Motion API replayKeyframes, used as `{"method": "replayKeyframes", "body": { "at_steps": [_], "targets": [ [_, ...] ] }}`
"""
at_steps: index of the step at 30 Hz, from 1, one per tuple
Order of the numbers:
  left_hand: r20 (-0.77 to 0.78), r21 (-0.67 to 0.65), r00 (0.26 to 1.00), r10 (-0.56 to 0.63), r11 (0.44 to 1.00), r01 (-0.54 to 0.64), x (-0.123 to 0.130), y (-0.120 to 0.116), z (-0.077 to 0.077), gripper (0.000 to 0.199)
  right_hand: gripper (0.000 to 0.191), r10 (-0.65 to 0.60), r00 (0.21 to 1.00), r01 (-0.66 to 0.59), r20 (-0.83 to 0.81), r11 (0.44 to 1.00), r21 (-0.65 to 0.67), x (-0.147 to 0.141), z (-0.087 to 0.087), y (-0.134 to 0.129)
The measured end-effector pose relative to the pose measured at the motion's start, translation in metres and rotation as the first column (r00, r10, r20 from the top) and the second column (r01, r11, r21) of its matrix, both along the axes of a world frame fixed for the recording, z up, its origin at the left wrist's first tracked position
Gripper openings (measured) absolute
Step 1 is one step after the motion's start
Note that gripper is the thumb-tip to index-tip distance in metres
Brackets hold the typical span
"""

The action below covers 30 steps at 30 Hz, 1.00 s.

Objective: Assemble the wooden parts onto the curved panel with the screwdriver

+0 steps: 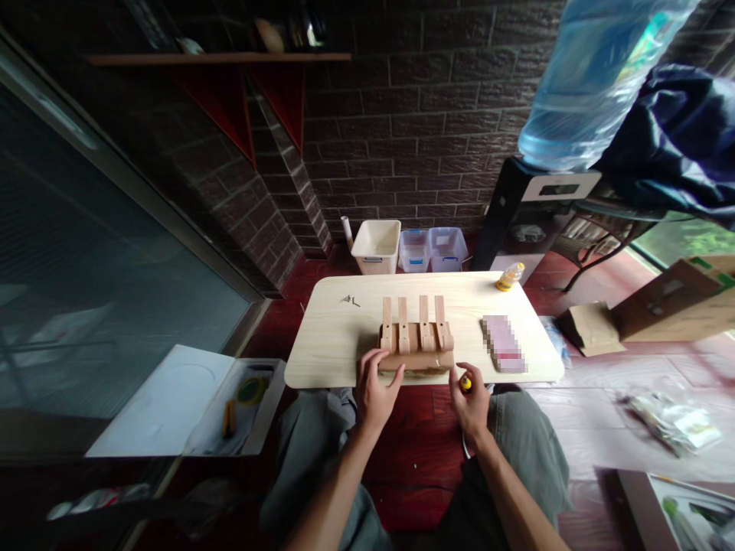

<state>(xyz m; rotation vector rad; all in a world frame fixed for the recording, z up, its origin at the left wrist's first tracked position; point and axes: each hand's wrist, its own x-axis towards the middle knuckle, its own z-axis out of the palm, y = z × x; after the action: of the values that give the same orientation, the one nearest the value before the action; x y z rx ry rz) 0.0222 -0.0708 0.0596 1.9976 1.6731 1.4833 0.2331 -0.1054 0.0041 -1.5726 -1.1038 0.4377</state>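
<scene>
Four light wooden strips with small holes lie across a brown cardboard box [410, 361] at the front of a pale wooden table [338, 337]. My left hand [376, 389] is at the box's left front corner, thumb and fingers apart, fingertips against the cardboard. Beside the box's right end is my right hand [471, 405], its fingers curled round a small yellow and black tool [465, 383], most of which is hidden in the palm. Several small dark screws [351, 301] lie at the table's back left.
A pixelated pink packet [504, 343] lies on the table's right side, with a yellow-capped bottle [510, 276] behind it. Plastic bins [376, 249] stand beyond the table. An open white box [172, 405] is at the left, and a water dispenser [517, 207] stands at the back right.
</scene>
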Motion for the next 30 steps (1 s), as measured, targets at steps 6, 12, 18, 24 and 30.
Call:
{"method": "replayKeyframes", "body": {
  "at_steps": [6, 12, 18, 24, 30],
  "targets": [
    [-0.131, 0.029, 0.99, 0.05, 0.999, -0.046, 0.019, 0.003, 0.007, 0.043, 0.044, 0.092, 0.994, -0.095, -0.055, 0.994, -0.047, -0.039, 0.027, 0.017],
    [-0.151, -0.013, 0.985, -0.086, 0.996, 0.085, 0.008, 0.036, 0.007, 0.061, 0.058, 0.088, 0.996, -0.09, -0.022, 0.987, -0.133, -0.052, 0.044, 0.037],
    [-0.185, -0.15, 0.93, -0.319, 0.944, 0.294, -0.019, 0.067, 0.017, 0.044, 0.066, 0.075, 0.995, -0.057, 0.068, 0.972, -0.23, -0.054, 0.038, 0.047],
    [-0.206, -0.307, 0.838, -0.505, 0.847, 0.435, -0.027, 0.098, 0.034, 0.026, 0.065, 0.044, 0.982, 0.004, 0.183, 0.967, -0.255, -0.054, 0.024, 0.058],
    [-0.206, -0.376, 0.8, -0.563, 0.801, 0.466, -0.023, 0.108, 0.035, 0.017, 0.053, 0.074, 0.965, 0.015, 0.251, 0.942, -0.337, -0.054, 0.022, 0.062]
  ]
}}
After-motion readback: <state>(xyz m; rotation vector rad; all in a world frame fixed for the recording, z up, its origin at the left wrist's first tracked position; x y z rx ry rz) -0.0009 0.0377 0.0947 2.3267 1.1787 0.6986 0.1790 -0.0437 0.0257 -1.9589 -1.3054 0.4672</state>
